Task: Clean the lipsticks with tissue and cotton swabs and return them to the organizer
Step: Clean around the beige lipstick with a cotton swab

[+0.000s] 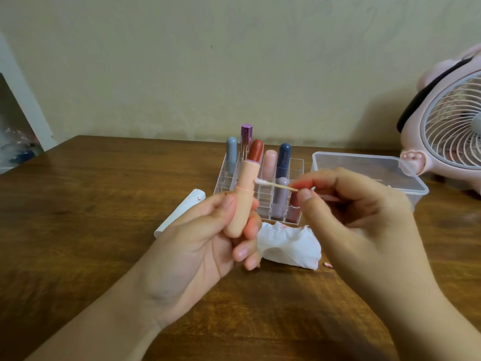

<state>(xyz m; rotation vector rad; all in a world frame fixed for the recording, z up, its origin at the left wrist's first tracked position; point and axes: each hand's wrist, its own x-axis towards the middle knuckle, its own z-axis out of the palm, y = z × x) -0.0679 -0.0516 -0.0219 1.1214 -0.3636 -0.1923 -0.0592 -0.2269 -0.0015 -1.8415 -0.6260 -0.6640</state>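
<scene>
My right hand pinches a cotton swab between thumb and forefinger, its thin wooden stick level and its fluffy white tip touching the side of the lipstick just below the collar. My left hand grips that lipstick upright, thumb along the front and fingers curled behind its smooth peach plastic tube; the uncapped brick-red bullet stands out of a lilac rim at the top.

Under my hands, near the middle of the wooden tabletop, lies a crumpled white tissue smeared with red. A second, flatter folded tissue with a small red mark lies to its left, partly behind my left hand.

Beyond them, toward the tabletop's far edge, stands a clear acrylic organizer divided into small square cells. I count six rounded capped tubes in it: grey-blue, metallic purple, pale pink and navy at the back, lilac and a dusty rose in the front row. Just right of it sits a shallow clear plastic box, rectangular with rounded corners. At the tabletop's right edge is a pink fan with a ribbed round grille.
</scene>
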